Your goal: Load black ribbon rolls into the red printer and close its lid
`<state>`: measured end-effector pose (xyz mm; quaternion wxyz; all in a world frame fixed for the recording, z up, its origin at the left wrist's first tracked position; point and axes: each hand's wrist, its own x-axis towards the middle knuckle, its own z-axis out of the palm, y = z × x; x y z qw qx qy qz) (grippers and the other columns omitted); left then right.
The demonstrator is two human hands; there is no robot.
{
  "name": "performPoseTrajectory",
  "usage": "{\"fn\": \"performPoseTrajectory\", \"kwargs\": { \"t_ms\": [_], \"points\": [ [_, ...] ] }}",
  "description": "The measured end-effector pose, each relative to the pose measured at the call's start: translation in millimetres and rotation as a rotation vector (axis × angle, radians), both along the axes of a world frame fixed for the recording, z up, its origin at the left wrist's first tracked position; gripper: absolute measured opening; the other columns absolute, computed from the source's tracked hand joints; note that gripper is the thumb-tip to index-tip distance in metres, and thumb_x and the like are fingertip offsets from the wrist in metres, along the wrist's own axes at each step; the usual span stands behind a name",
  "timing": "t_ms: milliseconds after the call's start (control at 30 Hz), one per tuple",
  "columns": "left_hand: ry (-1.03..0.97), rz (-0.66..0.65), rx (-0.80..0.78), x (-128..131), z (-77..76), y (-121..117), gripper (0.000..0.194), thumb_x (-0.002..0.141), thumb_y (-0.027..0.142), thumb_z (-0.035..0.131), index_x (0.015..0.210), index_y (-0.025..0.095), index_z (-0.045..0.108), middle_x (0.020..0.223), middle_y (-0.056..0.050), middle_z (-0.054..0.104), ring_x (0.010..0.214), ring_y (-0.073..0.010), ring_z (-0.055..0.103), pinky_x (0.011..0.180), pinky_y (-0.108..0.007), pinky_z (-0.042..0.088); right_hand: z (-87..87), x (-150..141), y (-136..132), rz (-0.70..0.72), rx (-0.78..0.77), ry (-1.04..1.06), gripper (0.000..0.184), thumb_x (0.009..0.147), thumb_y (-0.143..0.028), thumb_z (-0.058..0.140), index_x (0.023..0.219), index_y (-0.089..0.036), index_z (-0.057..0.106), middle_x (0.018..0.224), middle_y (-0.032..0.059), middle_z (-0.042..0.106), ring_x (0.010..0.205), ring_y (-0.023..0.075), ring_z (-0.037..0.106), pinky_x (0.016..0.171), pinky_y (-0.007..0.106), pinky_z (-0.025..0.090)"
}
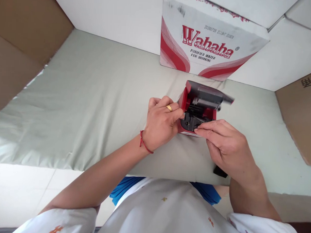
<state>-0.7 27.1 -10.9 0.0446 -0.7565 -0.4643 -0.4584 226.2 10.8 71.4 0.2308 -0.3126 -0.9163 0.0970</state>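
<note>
A small red, box-shaped device (183,101) stands on the cloth-covered surface in front of me. Its dark lid (209,93) is raised and slightly blurred, and black inner parts (192,121) show beneath it. My left hand (162,122), with a gold ring and a red string bracelet, grips the device's left side with curled fingers. On the front right, my right hand (227,141) has thumb and fingers pinched together at the edge of the black interior. Whatever lies between those fingertips is too small to make out. A black object (220,171) lies partly hidden below my right wrist.
A white and red water carton (211,43) stands behind the device against white panels. Brown cardboard (22,40) borders the left side, and another cardboard piece (300,114) is at the right. Pale green cloth (105,94) covers the surface, its front edge close to my body.
</note>
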Motion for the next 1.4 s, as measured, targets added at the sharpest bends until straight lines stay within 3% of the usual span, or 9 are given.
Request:
{"fn": "performPoseTrajectory", "kwargs": {
  "t_ms": [233, 433, 633, 833, 1000, 1067, 1133, 1267, 1400],
  "points": [
    [-0.015, 0.044, 0.015, 5, -7.7, -4, 0.029, 0.088, -0.004, 0.049, 0.088, 0.023, 0.059, 0.08, 0.001, 0.07, 0.089, -0.021, 0.058, 0.079, -0.04, 0.03, 7.6, 4, 32, -0.137, -0.019, -0.027, 0.037, 0.099, -0.01, 0.052, 0.116, -0.026, 0.082, 0.118, 0.0059, 0.081, 0.104, 0.0228, 0.078, 0.092, 0.041, 0.063],
    [-0.073, 0.001, 0.154, 8, -16.7, -14, 0.029, 0.095, 0.008, 0.052, 0.116, 0.02, 0.068, 0.104, -0.008, 0.075, 0.107, -0.025, 0.063, 0.087, -0.043, 0.045, 1.3, -11, 97, -0.294, -0.051, -0.471, 0.033, 0.095, -0.021, 0.058, 0.117, -0.023, 0.082, 0.116, 0.0085, 0.082, 0.099, 0.031, 0.077, 0.079, 0.043, 0.057],
    [-0.001, -0.19, 0.303, 14, -14.4, -19, 0.023, 0.097, 0.021, 0.06, 0.118, 0.021, 0.069, 0.11, -0.007, 0.077, 0.114, -0.0244, 0.068, 0.097, -0.043, 0.052, -9.3, -35, 116, -0.275, -0.054, -0.746, 0.015, 0.085, -0.032, 0.078, 0.098, -0.025, 0.081, 0.086, 0.0074, 0.079, 0.077, 0.0274, 0.071, 0.063, 0.036, 0.043],
    [0.035, -0.18, 0.253, 18, -14.0, -19, 0.013, 0.097, 0.021, 0.067, 0.11, 0.02, 0.07, 0.108, -0.006, 0.078, 0.109, -0.0197, 0.07, 0.1, -0.04, 0.052, -2.4, -19, 95, -0.293, 0.013, -0.514, 0.022, 0.093, -0.034, 0.069, 0.109, -0.023, 0.079, 0.1, 0.0092, 0.078, 0.081, 0.0255, 0.07, 0.063, 0.036, 0.047],
    [0.009, -0.193, 0.282, 19, -14.1, -17, 0.007, 0.1, 0.019, 0.061, 0.104, 0.02, 0.067, 0.103, -0.007, 0.078, 0.107, -0.0205, 0.072, 0.094, -0.039, 0.053, 32.9, 51, 42, -0.451, -0.06, -0.03, 0.032, 0.1, -0.052, 0.068, 0.127, -0.037, 0.077, 0.092, 0.0039, 0.077, 0.062, 0.0198, 0.066, 0.054, 0.036, 0.051],
    [0.025, -0.187, 0.271, 19, -13.5, -16, 0.009, 0.098, 0.017, 0.063, 0.106, 0.018, 0.067, 0.1, -0.007, 0.078, 0.105, -0.0214, 0.072, 0.092, -0.04, 0.053, 39.0, 84, 24, -0.452, -0.193, 0.053, 0.028, 0.103, -0.052, 0.063, 0.128, -0.047, 0.076, 0.095, 0.0021, 0.08, 0.073, 0.0233, 0.075, 0.056, 0.036, 0.055],
    [0.049, -0.181, 0.255, 18, -13.2, -16, 0.013, 0.095, 0.016, 0.066, 0.108, 0.017, 0.067, 0.099, -0.007, 0.079, 0.104, -0.0214, 0.072, 0.091, -0.04, 0.052, 33.0, 108, 12, -0.365, -0.313, 0.038, 0.023, 0.1, -0.051, 0.068, 0.121, -0.051, 0.078, 0.102, 0.0016, 0.083, 0.079, 0.0243, 0.079, 0.056, 0.034, 0.058],
    [0.056, -0.181, 0.239, 18, -14.1, -17, 0.015, 0.096, 0.017, 0.066, 0.109, 0.023, 0.066, 0.103, -0.004, 0.078, 0.107, -0.021, 0.072, 0.091, -0.04, 0.052, -5.7, 120, 4, -0.332, -0.575, -0.116, 0.028, 0.099, -0.051, 0.069, 0.118, -0.033, 0.081, 0.109, 0.0062, 0.082, 0.088, 0.0256, 0.08, 0.062, 0.032, 0.064],
    [0.055, -0.179, 0.232, 17, -14.6, -16, 0.015, 0.094, 0.018, 0.068, 0.109, 0.022, 0.066, 0.102, -0.005, 0.078, 0.104, -0.0217, 0.072, 0.088, -0.04, 0.052, -40.6, 115, 3, -0.406, -0.584, -0.03, 0.032, 0.102, -0.048, 0.066, 0.123, -0.027, 0.079, 0.116, 0.0079, 0.081, 0.099, 0.0235, 0.078, 0.077, 0.034, 0.064]
  ]
}}
